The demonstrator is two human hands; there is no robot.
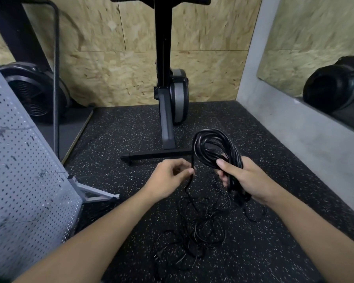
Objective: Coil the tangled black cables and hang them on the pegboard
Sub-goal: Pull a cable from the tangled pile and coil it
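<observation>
A grey pegboard stands at the left, on the speckled rubber floor. My left hand, fingers curled, pinches a single black strand between thumb and fingertips. The strand runs up into the coil and down toward the tangled cables lying loose on the floor near me. At right, my right hand grips the coil, thumb pressed across the loops and fingers wrapped beneath. Farther off, an exercise machine stands before a chipboard wall.
</observation>
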